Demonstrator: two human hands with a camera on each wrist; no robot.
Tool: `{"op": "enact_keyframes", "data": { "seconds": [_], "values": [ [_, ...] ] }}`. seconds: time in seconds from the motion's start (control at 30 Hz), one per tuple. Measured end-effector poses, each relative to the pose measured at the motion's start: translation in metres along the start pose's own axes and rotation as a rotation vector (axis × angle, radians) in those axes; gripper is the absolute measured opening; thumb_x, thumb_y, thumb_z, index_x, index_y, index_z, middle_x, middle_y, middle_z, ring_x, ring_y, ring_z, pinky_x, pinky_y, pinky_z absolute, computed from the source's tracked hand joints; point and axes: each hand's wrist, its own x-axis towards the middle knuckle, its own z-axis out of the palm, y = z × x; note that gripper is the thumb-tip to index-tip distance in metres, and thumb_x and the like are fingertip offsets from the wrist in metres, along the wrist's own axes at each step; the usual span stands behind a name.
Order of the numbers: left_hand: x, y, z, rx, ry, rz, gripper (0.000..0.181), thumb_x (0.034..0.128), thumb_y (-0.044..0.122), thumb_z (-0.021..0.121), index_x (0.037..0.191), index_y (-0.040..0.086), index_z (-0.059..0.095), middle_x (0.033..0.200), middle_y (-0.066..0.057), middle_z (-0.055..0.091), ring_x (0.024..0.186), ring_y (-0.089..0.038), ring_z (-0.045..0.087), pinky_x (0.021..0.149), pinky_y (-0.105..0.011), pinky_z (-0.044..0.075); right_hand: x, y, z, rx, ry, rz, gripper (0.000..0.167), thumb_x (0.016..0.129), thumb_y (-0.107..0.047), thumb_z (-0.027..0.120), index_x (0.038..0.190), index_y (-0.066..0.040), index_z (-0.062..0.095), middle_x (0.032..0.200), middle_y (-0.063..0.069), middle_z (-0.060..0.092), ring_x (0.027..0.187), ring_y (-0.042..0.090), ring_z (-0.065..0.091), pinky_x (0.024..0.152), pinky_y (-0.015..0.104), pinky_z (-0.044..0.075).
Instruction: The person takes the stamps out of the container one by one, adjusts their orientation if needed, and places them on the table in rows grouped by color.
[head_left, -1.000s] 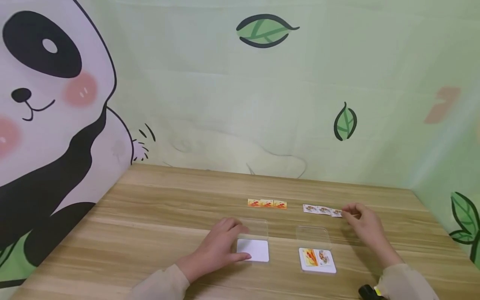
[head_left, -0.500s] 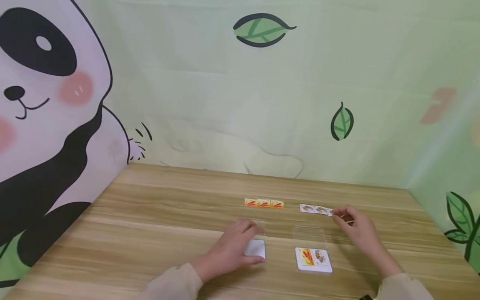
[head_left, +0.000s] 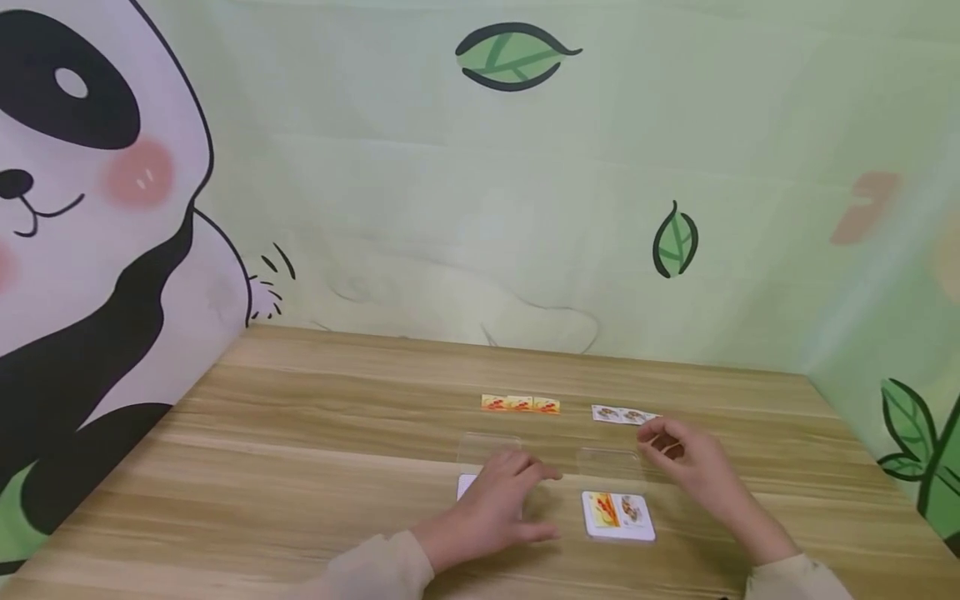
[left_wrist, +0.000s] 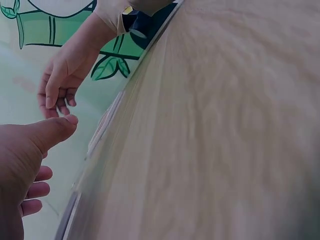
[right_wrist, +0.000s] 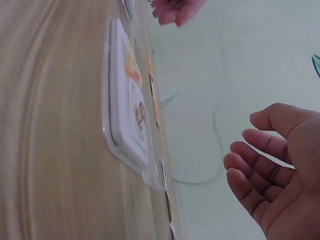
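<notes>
In the head view my left hand [head_left: 495,508] hovers over the left white card case [head_left: 467,483], thumb and fingers spread, covering most of it. My right hand [head_left: 693,467] is over the right end of a row of white picture stickers [head_left: 618,414], its fingers loosely bent. The right wrist view shows nothing between the right hand's [right_wrist: 280,170] fingers and thumb. Between the hands lies a second white case [head_left: 618,529] bearing a yellow sticker [head_left: 604,509] and a white one [head_left: 632,510], its clear lid [head_left: 609,463] folded back.
A row of yellow-orange stickers [head_left: 521,404] lies toward the back of the wooden table [head_left: 300,467]. Behind the left case is its clear lid [head_left: 487,447]. A printed cloth with a panda and leaves [head_left: 675,242] stands behind the table.
My left hand has moved right, off the left case's left part and toward the right case. My right hand has shifted slightly left along the white stickers. The head view has shifted a little.
</notes>
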Motion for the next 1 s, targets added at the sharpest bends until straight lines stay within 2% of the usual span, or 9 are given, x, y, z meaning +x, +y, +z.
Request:
{"op": "enact_keyframes", "data": {
  "seconds": [0.37, 0.57, 0.8, 1.0],
  "values": [
    [0.012, 0.012, 0.018, -0.003, 0.009, -0.004, 0.055, 0.0781, 0.047, 0.075, 0.122, 0.018, 0.059, 0.108, 0.006, 0.057, 0.105, -0.010, 0.049, 0.097, -0.027, 0.042, -0.003, -0.005, 0.008, 0.014, -0.103, -0.070, 0.015, 0.086, -0.009, 0.069, 0.098, -0.001, 0.066, 0.086, 0.000, 0.066, 0.074, -0.003, 0.055, 0.064, 0.020, 0.051],
    [0.018, 0.016, 0.024, 0.009, -0.017, -0.035, 0.055, 0.0785, 0.050, 0.073, 0.121, 0.017, 0.060, 0.111, 0.005, 0.058, 0.109, -0.012, 0.051, 0.100, -0.029, 0.042, -0.005, -0.004, 0.010, 0.007, -0.146, -0.172, 0.013, 0.086, -0.009, 0.069, 0.095, -0.001, 0.066, 0.087, 0.001, 0.067, 0.075, 0.000, 0.057, 0.066, 0.021, 0.053],
    [0.025, 0.020, 0.025, -0.004, -0.039, -0.068, 0.058, 0.0776, 0.052, 0.073, 0.121, 0.017, 0.060, 0.113, 0.004, 0.059, 0.113, -0.014, 0.052, 0.104, -0.030, 0.040, -0.006, -0.006, 0.013, -0.004, -0.221, -0.211, 0.013, 0.085, -0.010, 0.069, 0.096, -0.003, 0.066, 0.091, 0.004, 0.067, 0.078, 0.001, 0.058, 0.069, 0.024, 0.054],
    [0.024, 0.018, 0.030, -0.043, -0.043, -0.116, 0.056, 0.0760, 0.052, 0.074, 0.117, 0.017, 0.062, 0.111, 0.005, 0.059, 0.111, -0.014, 0.052, 0.103, -0.031, 0.040, -0.007, -0.007, 0.022, 0.008, -0.275, -0.215, 0.011, 0.085, -0.009, 0.069, 0.094, -0.004, 0.067, 0.090, 0.003, 0.066, 0.078, 0.001, 0.057, 0.067, 0.022, 0.053]
  ]
}}
